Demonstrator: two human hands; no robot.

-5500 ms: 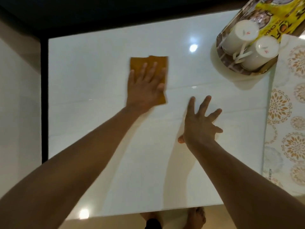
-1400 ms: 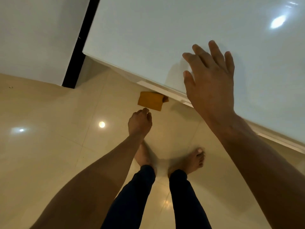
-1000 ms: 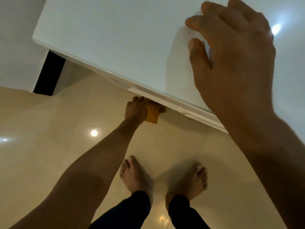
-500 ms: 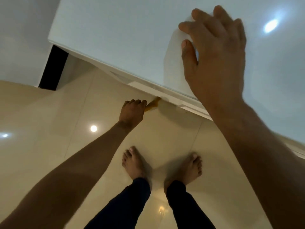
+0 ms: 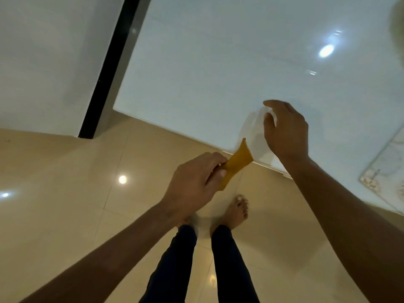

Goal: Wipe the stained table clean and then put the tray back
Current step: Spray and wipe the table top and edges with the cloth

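The glossy white table [image 5: 218, 62] fills the upper right of the head view, its near edge running diagonally. My left hand [image 5: 194, 182] is shut on the orange cloth [image 5: 237, 161], holding it up just in front of that edge. My right hand [image 5: 286, 130] hovers over the tabletop near the edge, fingers curled and apart, holding nothing. The tray is out of view.
A patterned mat [image 5: 384, 169] lies on the table at the far right. Beige floor tiles [image 5: 65, 193] spread below, with my bare feet [image 5: 238, 211] and dark trouser legs close to the table. A black strip [image 5: 107, 68] runs down the wall on the left.
The cloth was on the floor under the table edge; my left hand reached down, gripped it and lifted it up level with the edge. My right hand lifted off the tabletop.
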